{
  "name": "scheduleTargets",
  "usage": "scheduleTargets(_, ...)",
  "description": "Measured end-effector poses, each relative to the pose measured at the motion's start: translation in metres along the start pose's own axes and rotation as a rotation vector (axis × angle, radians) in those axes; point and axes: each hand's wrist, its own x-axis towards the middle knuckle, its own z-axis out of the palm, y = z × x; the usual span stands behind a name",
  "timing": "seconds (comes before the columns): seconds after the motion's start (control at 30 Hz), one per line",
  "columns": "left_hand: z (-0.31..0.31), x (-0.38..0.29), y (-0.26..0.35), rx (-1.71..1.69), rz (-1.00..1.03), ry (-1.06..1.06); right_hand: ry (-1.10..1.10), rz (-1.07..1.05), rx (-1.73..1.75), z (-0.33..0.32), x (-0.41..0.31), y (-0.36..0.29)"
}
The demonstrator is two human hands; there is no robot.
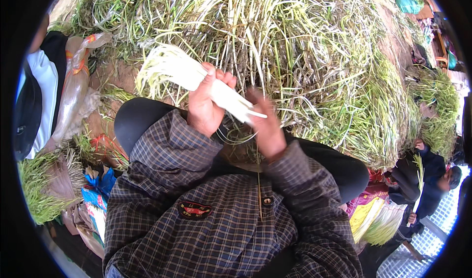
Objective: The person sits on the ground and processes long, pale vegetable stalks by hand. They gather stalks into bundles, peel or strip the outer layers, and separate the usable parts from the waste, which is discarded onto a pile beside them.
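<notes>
In the head view, my left hand (208, 103) grips the middle of a bundle of pale, whitish stalks (184, 73). The bundle slants from its leafy, curled yellow-green tops at the upper left to its stem ends at the lower right. My right hand (267, 125) is at those stem ends, blurred, with its fingers beside a stalk that sticks out; whether it grips anything is unclear. Just beyond both hands lies a large heap of long green and yellowish leaves and stalks (313, 64).
A co-worker (435, 182) at the right holds a stalk bundle (419, 186). Another person's sleeve (42, 79) is at the left, beside a clear plastic bag (73, 90). More bundled stalks (385, 222) lie at the lower right, near a yellow and purple bag (363, 208). A blue bag (97, 189) lies at the lower left.
</notes>
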Motion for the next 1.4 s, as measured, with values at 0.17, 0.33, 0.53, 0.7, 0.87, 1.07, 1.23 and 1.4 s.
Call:
scheduleTargets(0.17,-0.002,0.011,0.023,-0.014,0.153,-0.015,-0.374,0.219,0.15,-0.019,-0.007,0.021)
scheduleTargets(0.33,0.002,0.008,0.015,0.007,0.189,0.077,0.33,0.075,0.399,-0.039,0.019,0.021)
scheduleTargets(0.53,-0.01,-0.007,-0.017,0.137,-0.055,0.034,-0.093,0.41,0.62,-0.01,0.0,0.014)
scheduleTargets(0.7,0.006,-0.004,-0.002,0.237,0.129,-0.018,-0.109,0.057,0.022,-0.024,0.027,0.021)
scheduleTargets(0.87,0.007,-0.002,0.001,0.258,0.046,0.034,0.201,0.131,-0.09,-0.049,0.083,0.068)
scheduleTargets(1.07,-0.015,-0.003,-0.012,0.311,-0.308,0.143,0.085,0.236,-0.496,-0.06,0.107,0.125)
scheduleTargets(1.23,-0.022,0.001,-0.017,0.46,-0.142,0.161,0.008,0.116,-0.316,-0.047,0.095,0.103)
scheduleTargets(1.4,-0.021,0.003,-0.022,0.463,-0.092,0.136,-0.029,-0.091,-0.502,-0.033,0.062,0.029)
